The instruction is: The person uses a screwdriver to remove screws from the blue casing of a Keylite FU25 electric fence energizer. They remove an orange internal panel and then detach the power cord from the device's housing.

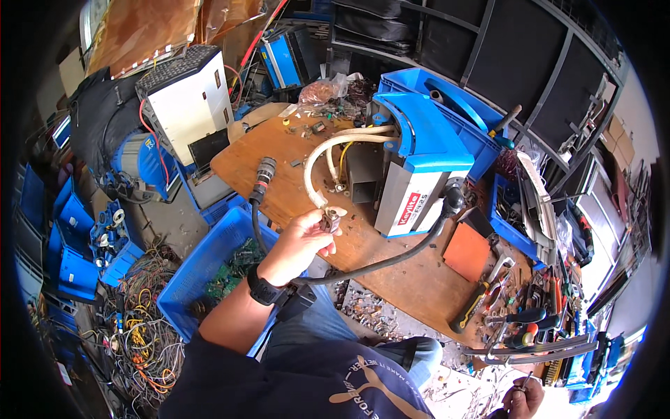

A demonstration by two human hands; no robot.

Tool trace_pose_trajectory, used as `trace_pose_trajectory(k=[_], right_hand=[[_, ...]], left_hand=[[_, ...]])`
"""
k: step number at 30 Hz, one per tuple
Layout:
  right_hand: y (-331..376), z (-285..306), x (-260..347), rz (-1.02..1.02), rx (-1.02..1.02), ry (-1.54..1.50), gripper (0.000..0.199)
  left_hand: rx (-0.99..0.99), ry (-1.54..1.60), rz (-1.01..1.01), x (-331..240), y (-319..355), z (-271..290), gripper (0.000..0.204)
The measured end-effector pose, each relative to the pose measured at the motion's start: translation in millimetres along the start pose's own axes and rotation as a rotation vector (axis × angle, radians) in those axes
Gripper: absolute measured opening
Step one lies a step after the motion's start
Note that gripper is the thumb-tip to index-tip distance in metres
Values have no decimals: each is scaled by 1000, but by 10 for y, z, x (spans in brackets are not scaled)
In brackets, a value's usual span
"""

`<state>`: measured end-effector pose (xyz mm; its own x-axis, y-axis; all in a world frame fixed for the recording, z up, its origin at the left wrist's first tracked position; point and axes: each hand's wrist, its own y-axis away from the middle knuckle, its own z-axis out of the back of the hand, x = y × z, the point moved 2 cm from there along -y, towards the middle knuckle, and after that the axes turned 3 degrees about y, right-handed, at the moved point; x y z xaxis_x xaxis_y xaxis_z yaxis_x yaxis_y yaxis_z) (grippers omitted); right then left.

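My left hand (pixel 303 241), with a black watch on its wrist, is closed on the metal fitting (pixel 330 220) at the end of a thick cream hose (pixel 312 164). That hose curves back to a blue and white machine (pixel 419 164) standing on the wooden table. A black cable (pixel 391 269) leaves the machine's side, passes under my left wrist and ends in a dark connector (pixel 262 178). At the lower right, my right hand (pixel 523 399) is closed around a small metal thing, too small to name.
A blue crate (pixel 174 297) with green circuit boards stands left of my legs, beside a heap of tangled wires (pixel 150 335). Hand tools (pixel 527 318) crowd the right side of the wooden table (pixel 405 290). Behind the machine sits another blue crate (pixel 481 157).
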<state>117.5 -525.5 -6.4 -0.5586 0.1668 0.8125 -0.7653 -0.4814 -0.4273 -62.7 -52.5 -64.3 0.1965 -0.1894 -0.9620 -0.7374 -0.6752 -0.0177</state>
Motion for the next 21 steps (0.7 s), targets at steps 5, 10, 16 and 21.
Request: trace_pose_trajectory(k=[5,10,16,21], right_hand=[[115,-117,-215,358,123,330,22],[-292,-706,-291,-436,348,-225,14],[-806,-1369,7,-501,543,-615,19],[-856,-1545,144,-480,602,-584,24]], left_hand=[[14,-89,-50,75,-27,-28,41],[56,-283,-102,152,3,-155,42],[66,-261,-72,223,135,-50,41],[67,-274,-47,248,126,-148,41]])
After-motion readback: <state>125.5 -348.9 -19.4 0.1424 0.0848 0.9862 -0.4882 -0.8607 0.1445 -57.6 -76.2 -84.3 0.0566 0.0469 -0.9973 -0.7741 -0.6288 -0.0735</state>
